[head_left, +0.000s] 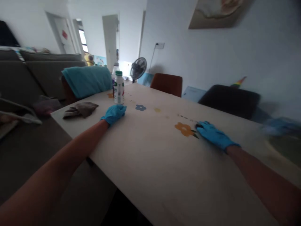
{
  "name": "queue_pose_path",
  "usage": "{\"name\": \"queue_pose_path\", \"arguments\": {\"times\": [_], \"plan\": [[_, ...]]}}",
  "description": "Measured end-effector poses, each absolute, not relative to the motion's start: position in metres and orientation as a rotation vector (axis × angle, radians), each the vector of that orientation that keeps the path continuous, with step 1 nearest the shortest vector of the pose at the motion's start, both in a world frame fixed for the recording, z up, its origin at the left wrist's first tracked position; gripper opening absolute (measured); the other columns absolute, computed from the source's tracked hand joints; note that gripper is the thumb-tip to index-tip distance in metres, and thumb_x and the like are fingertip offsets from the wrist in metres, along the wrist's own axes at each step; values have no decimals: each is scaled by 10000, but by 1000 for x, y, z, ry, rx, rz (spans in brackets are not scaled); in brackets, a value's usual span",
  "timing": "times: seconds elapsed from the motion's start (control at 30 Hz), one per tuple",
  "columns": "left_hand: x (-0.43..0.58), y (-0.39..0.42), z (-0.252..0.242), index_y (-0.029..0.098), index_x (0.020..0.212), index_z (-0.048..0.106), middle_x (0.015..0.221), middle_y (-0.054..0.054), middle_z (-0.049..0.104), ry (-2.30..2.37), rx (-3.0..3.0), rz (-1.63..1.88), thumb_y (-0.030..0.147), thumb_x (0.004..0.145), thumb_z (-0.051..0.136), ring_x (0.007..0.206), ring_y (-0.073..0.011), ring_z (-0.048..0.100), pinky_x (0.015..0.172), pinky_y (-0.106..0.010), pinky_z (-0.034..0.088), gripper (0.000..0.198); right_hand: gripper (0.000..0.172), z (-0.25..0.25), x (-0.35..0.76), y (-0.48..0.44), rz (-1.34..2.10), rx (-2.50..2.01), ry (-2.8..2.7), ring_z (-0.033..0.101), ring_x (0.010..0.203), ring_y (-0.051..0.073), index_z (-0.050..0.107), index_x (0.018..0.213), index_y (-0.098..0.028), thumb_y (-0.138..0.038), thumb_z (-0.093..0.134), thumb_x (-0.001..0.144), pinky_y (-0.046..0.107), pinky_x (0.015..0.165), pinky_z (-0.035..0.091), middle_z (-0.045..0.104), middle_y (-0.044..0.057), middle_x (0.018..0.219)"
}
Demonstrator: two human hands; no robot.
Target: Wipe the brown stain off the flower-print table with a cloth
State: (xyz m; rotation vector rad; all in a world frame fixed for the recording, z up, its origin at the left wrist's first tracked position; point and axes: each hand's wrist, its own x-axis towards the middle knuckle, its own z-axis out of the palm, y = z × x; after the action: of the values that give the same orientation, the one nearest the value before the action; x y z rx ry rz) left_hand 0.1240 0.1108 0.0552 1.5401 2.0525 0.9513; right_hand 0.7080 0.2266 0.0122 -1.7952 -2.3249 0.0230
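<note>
Both my hands wear blue gloves and rest on a pale table [150, 157] printed with flowers. My left hand [114, 113] lies curled, fingers drawn in, just in front of a white bottle with a green cap [118, 88]; nothing shows in it. My right hand [213, 134] lies flat with its fingers stretched out beside an orange flower print [184, 129]. A small dark thing [198, 126] sits at its fingertips; I cannot make out what it is. A crumpled grey-brown cloth [81, 110] lies near the table's left corner.
A chair draped with a teal towel [87, 81] stands at the table's far left. A brown chair [167, 84] and a black chair [229, 100] line the far side. A small fan [138, 68] stands behind. A grey sofa [35, 72] is at left.
</note>
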Motion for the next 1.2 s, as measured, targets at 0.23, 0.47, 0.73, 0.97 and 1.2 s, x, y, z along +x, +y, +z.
{"name": "queue_pose_path", "arguments": {"times": [0.23, 0.47, 0.73, 0.97, 1.2], "plan": [[121, 114, 55, 222, 736, 711, 726, -38, 662, 2118, 1639, 808, 418, 1192, 595, 843, -260, 604, 940, -382, 477, 511, 749, 28, 679, 139, 234, -1756, -2404, 354, 1872, 414, 644, 1814, -185, -511, 523, 1150, 659, 1531, 281, 495, 170, 1955], [116, 116, 49, 225, 768, 720, 773, -35, 706, 2099, 1618, 802, 490, 1168, 553, 829, -259, 605, 922, -383, 493, 508, 846, 24, 685, 47, 331, -1608, -2506, 251, 1896, 419, 547, 1901, -261, -675, 538, 1163, 678, 1523, 267, 335, 110, 2035], [107, 116, 47, 218, 842, 734, 879, -67, 766, 2011, 1642, 746, 599, 1048, 517, 852, -272, 662, 923, -391, 524, 484, 911, 26, 683, 60, 309, -1753, -2390, 310, 1882, 409, 509, 1932, -275, -809, 429, 1199, 604, 1528, 295, 332, 107, 2043], [102, 120, 44, 235, 933, 724, 1031, -125, 824, 2045, 1685, 609, 743, 907, 384, 975, -330, 745, 1009, -447, 581, 611, 798, 35, 702, 149, 153, -2208, -2064, 346, 1882, 351, 551, 1905, -245, -643, 440, 1223, 504, 1535, 319, 436, 106, 2002], [108, 116, 50, 245, 975, 748, 1098, -132, 843, 2064, 1791, 517, 716, 911, 368, 1078, -371, 786, 1134, -497, 613, 609, 759, 38, 720, 217, -74, -2396, -1816, 620, 1690, 489, 642, 1834, -197, -509, 442, 1171, 734, 1378, 505, 655, 265, 1807]]}}
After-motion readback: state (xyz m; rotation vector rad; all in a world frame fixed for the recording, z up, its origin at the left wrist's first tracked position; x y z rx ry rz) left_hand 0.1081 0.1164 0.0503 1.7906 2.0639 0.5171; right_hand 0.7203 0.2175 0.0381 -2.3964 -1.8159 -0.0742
